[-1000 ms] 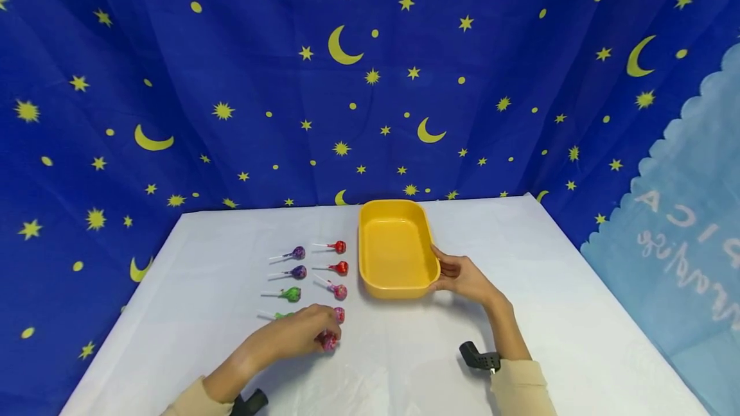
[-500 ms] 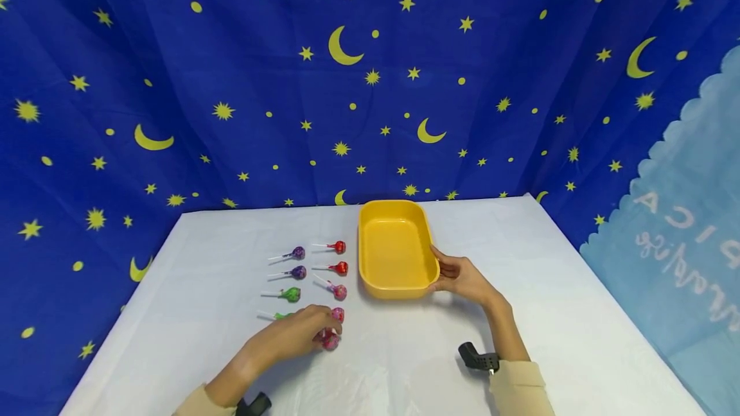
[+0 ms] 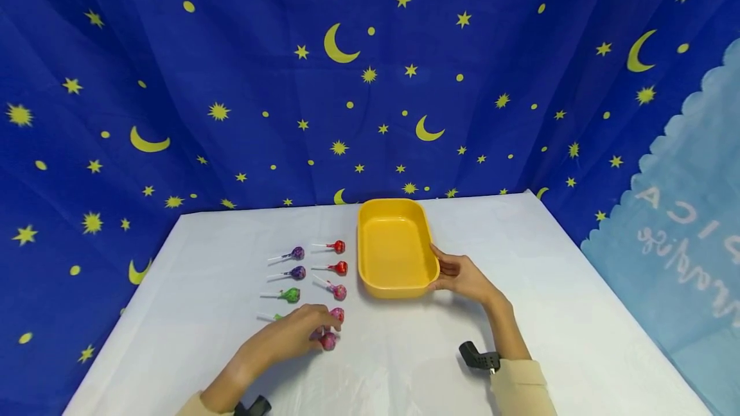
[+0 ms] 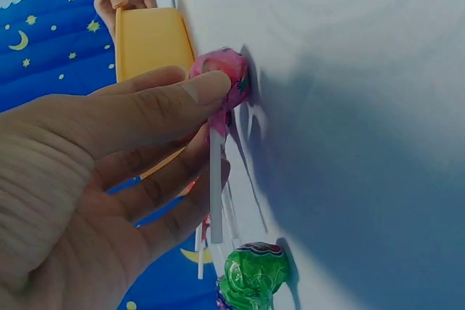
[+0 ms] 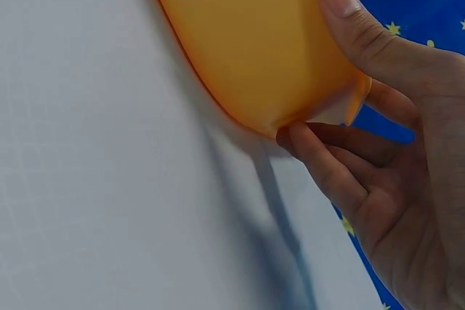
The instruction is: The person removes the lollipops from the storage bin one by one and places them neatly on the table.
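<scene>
My left hand (image 3: pixel 295 334) is low over the front of the lollipop rows, its thumb and forefinger at the wrapped head of a pink lollipop (image 4: pixel 224 78). In the left wrist view the thumb lies across that head and the white stick hangs down past the curled fingers. Just behind it lies another pink lollipop (image 3: pixel 336 316), and a green lollipop (image 4: pixel 254 270) shows below the hand. My right hand (image 3: pixel 465 276) grips the near right corner of a yellow plastic tray (image 3: pixel 363 262), thumb at the rim and fingers under the side. Nothing lies in the tray.
Two columns of lollipops lie left of the tray: purple (image 3: pixel 297 253) and green (image 3: pixel 291 295) ones on the left, red (image 3: pixel 339 268) and pink (image 3: pixel 339 292) ones on the right. A white cloth covers the table (image 3: pixel 399 364); a blue star-and-moon curtain (image 3: pixel 370 95) hangs behind.
The left hand stays by the front pink lollipop, its fingertips slightly farther apart around the head now. The right hand and tray keep their place; the head view shifts slightly.
</scene>
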### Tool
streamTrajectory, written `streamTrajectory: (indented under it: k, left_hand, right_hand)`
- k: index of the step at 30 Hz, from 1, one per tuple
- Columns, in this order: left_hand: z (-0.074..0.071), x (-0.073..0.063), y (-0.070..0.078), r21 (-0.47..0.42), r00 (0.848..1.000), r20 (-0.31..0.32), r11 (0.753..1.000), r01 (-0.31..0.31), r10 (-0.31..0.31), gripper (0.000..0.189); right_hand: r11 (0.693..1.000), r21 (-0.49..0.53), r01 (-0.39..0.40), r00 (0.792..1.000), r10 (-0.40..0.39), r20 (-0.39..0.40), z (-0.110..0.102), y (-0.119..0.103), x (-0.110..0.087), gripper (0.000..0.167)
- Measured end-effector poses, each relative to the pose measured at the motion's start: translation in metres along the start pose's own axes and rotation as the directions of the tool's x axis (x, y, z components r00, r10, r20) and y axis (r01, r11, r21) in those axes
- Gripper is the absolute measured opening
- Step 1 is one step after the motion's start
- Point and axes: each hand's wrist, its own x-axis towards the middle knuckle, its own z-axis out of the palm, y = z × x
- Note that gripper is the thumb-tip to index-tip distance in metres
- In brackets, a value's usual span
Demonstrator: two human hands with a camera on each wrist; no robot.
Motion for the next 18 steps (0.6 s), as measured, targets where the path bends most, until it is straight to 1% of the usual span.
streamTrajectory:
  k: [6, 10, 13, 16, 18]
  left_hand:
    - [-0.002, -0.003, 0.002, -0.056, 0.998, -0.014, 0.997, 0.060, -0.060, 0.029]
    - [-0.008, -0.005, 0.005, -0.086, 0.992, -0.035, 0.990, 0.115, -0.119, 0.028]
    - [-0.014, -0.005, 0.006, -0.075, 0.988, -0.066, 0.988, 0.135, -0.140, 0.026]
    - [-0.023, -0.003, 0.005, -0.056, 0.981, -0.102, 0.986, 0.158, -0.163, 0.030]
    - [-0.031, -0.001, 0.003, -0.037, 0.974, -0.133, 0.983, 0.178, -0.182, 0.035]
  right_hand:
    - [0.999, 0.038, -0.016, 1.000, 0.015, 0.018, 0.002, 0.000, -0.001, 0.090]
    - [0.999, 0.031, -0.009, 1.000, 0.009, 0.015, 0.004, 0.001, 0.001, 0.091]
    - [1.000, 0.031, -0.001, 1.000, 0.000, 0.018, 0.005, 0.002, 0.001, 0.091]
    - [0.999, 0.052, 0.007, 0.999, -0.009, 0.031, 0.006, 0.005, 0.001, 0.091]
    - [0.998, 0.069, 0.014, 0.999, -0.016, 0.036, 0.007, 0.007, 0.000, 0.090]
